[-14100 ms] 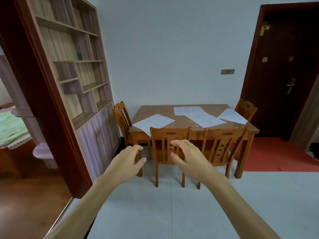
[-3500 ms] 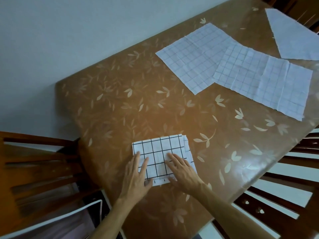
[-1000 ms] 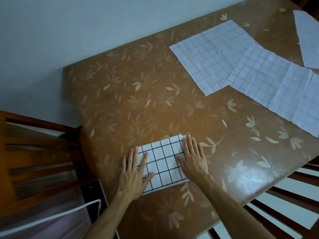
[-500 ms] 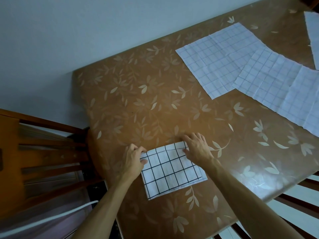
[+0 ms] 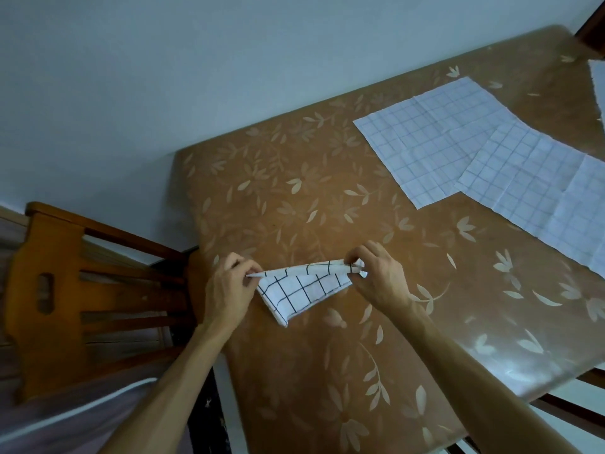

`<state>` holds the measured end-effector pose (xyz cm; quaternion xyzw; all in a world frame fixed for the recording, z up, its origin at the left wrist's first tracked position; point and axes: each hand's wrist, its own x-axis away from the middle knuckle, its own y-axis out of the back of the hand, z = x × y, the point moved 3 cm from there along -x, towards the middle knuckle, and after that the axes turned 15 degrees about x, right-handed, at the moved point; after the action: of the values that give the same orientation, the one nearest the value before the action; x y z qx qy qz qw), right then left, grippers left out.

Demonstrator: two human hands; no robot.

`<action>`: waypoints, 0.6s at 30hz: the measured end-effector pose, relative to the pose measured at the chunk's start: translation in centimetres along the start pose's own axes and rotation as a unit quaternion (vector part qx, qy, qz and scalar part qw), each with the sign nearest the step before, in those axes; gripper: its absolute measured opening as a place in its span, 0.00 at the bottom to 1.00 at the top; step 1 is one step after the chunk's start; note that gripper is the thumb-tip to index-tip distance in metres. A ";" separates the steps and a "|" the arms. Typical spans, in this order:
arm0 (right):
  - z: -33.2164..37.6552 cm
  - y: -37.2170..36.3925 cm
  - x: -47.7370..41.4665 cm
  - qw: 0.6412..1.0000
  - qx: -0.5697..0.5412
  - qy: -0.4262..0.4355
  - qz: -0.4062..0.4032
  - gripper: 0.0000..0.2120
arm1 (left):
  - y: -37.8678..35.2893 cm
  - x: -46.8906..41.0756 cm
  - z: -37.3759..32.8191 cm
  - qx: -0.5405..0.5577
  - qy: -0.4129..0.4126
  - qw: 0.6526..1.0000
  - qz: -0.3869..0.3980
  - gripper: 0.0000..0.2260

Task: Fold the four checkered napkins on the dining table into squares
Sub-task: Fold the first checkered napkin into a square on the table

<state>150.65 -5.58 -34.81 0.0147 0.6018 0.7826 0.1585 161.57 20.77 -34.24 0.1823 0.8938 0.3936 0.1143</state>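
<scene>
Our left hand (image 5: 229,286) and right hand (image 5: 376,273) pinch far corners of folded napkin (image 5: 301,290), black grid on white cloth, lifted, near edge drooping to glossy leaf-patterned desk (image 5: 294,198). Two flat napkins (image 5: 432,139) (image 5: 540,191) overlap at right; a fourth napkin (image 5: 599,86) cut off by frame. Wooden chair (image 5: 65,290) left. No writing seen.

- both bare forearms reach forward from the bottom edge, angled toward each other.
- left hand (image 5: 230,286) is curled, back of the hand up, thumb and fingers pinched together at its right side.
- right hand (image 5: 379,276) is likewise curled, fingertips (image 5: 352,258) pinched at its left side.
- the two hands sit level with each other, apart, wrists slightly bent.
</scene>
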 end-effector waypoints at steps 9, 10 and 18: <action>8.3 -2.8 6.4 0.969 -0.046 0.238 0.049 0.11 | 2.3 3.2 5.5 -0.025 0.059 0.998 -0.016 0.10; 8.9 -4.1 7.6 0.965 -0.053 0.245 0.081 0.12 | 1.6 4.3 6.6 -0.027 0.089 0.996 0.013 0.10; 9.1 -8.1 9.6 0.971 0.021 0.168 0.168 0.19 | -4.3 12.0 5.5 -0.023 0.233 0.972 -0.010 0.18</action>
<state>145.35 7.33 -41.58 -0.0121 0.6253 0.7763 -0.0792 151.59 26.74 -41.78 0.0742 0.8882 0.4446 -0.0890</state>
